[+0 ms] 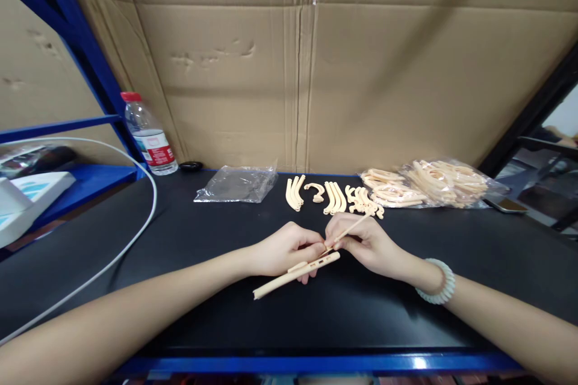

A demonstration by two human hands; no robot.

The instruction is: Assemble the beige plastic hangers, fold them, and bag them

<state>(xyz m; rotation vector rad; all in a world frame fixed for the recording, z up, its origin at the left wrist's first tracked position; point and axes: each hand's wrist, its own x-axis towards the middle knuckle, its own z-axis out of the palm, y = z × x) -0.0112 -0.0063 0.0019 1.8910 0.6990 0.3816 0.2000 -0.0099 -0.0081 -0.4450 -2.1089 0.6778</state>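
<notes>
My left hand [289, 249] is closed around a long cream-coloured plastic bar [295, 275] with small slots near its right end. The bar slants up to the right above the black table. Close against it, my right hand [368, 240] pinches a thin cream-coloured stick [352, 228] that points up and to the right. The lower tip of the stick is by the left fingertips, where the fingers hide whether it touches the bar. Behind the hands lie curved cream-coloured strips [335, 197], a hook-shaped piece [316, 191] and several small curled pieces [361, 200].
Clear bags of cream-coloured parts [445, 183] lie at the back right, with a phone-like flat object [508, 204] beside them. A flat plastic bag [237, 184] and a water bottle [151, 141] stand toward the back left. A white cable [151, 204] curves across the left side.
</notes>
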